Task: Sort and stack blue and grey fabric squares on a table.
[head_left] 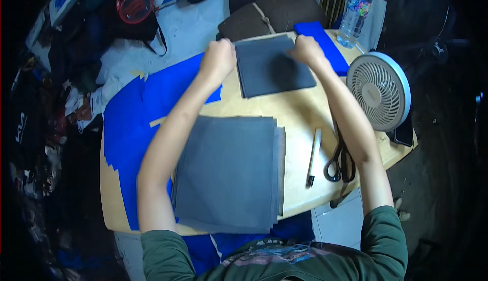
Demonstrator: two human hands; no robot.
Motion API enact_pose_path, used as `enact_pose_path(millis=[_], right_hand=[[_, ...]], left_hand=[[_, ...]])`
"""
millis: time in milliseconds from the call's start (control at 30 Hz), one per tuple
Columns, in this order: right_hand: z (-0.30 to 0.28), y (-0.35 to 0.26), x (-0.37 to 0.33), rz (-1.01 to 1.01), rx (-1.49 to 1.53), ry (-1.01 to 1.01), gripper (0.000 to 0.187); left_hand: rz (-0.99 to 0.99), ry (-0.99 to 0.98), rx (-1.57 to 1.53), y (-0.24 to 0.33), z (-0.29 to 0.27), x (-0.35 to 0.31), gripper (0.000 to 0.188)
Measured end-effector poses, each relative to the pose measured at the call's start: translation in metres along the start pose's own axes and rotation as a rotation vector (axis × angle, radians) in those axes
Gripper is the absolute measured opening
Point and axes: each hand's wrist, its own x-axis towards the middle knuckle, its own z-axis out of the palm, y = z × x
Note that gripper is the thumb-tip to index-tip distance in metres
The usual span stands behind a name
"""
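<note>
At the far side of the table lies a smaller stack of dark grey sheets (259, 75), fabric-like and roughly square. My left hand (219, 60) is closed at its far left corner. Across from it, my right hand (307, 52) is closed at the far right corner, thumb side toward the stack. The fingers seem to pinch the sheet edges, though the fingertips are partly hidden. A dark shadow falls on the stack between the hands. Nearer to me, a larger stack of grey sheets (229, 174) lies flat with uneven edges, partly beside my left forearm.
Blue fabric pieces (124, 123) cover the table's left side; another blue piece (325, 47) lies far right. A round fan (378, 92), a water bottle (356, 14), black-handled scissors (339, 166) and a pale cutter or pen (314, 156) are on the right.
</note>
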Motion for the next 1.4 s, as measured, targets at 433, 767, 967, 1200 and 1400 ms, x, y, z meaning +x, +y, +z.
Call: enact_pose_path(millis=[433, 767, 967, 1200, 1400], right_hand=[[0.01, -0.075, -0.183, -0.498, 0.12, -0.119, 0.042], [0.013, -0.077, -0.194, -0.454, 0.442, 0.095, 0.017], [-0.036, -0.096, -0.216, -0.524, 0.789, -0.004, 0.015], [-0.062, -0.116, -0.197, -0.649, 0.891, 0.075, 0.028], [-0.023, -0.12, -0.187, -0.399, 0.688, -0.105, 0.041]], left_hand=[[-0.16, 0.001, -0.253, -0.022, -0.131, -0.221, 0.01], [-0.378, 0.106, -0.529, -0.024, -0.126, -0.254, 0.014], [-0.243, 0.298, -0.529, -0.016, -0.11, -0.232, 0.027], [-0.322, 0.127, -1.135, -0.023, -0.136, -0.243, 0.033], [-0.708, 0.378, -1.185, -0.07, -0.178, -0.312, 0.036]])
